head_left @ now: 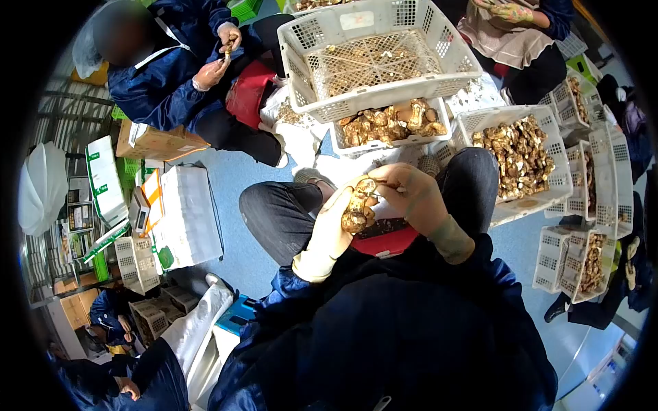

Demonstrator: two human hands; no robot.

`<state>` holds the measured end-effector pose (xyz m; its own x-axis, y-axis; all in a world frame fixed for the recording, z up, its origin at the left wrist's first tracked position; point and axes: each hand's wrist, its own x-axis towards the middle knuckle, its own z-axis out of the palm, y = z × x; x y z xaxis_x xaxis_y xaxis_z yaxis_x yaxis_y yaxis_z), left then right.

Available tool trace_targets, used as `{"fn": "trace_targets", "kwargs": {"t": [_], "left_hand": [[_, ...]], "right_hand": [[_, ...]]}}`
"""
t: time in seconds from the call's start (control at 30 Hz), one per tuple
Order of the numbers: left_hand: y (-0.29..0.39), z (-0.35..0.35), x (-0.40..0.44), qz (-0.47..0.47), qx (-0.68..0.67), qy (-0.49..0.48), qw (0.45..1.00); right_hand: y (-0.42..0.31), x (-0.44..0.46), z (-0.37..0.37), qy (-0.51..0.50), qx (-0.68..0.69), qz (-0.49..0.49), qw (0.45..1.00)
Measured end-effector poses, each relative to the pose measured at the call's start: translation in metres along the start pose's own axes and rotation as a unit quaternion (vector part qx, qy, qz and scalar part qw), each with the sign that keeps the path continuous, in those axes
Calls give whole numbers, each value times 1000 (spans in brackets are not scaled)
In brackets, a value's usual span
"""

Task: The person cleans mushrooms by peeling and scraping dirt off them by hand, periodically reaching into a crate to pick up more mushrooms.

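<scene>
A brown, knobbly mushroom (358, 209) with pale patches is held in front of my lap. My left hand (325, 236), in a pale glove, has its fingers closed around the mushroom's left side. My right hand (419, 198), gloved too, is bent in from the right with its fingers pinched close to the mushroom's upper end. Whatever those fingertips hold, if anything, is too small to make out. Beneath both hands something red (387, 243) with dark crumbs on it shows between my knees.
Ahead, a large white crate (439, 85) with crumbs in it rests over a smaller tray of mushrooms (394, 127). Another crate (469, 130) full of mushrooms stands by my right knee. A co-worker (154, 82) sits ahead left, another (514, 34) ahead right. White boxes (188, 212) stand left.
</scene>
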<state>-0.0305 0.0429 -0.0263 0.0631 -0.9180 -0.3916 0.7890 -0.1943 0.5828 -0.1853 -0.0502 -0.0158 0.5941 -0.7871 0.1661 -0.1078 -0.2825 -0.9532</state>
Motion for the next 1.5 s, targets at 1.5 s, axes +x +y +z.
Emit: {"fn": "trace_targets", "kwargs": {"t": [1.5], "left_hand": [[-8,-40,4,-306,-347,-77,883]], "right_hand": [[0,6,-18,-107,-12,38,993]]}}
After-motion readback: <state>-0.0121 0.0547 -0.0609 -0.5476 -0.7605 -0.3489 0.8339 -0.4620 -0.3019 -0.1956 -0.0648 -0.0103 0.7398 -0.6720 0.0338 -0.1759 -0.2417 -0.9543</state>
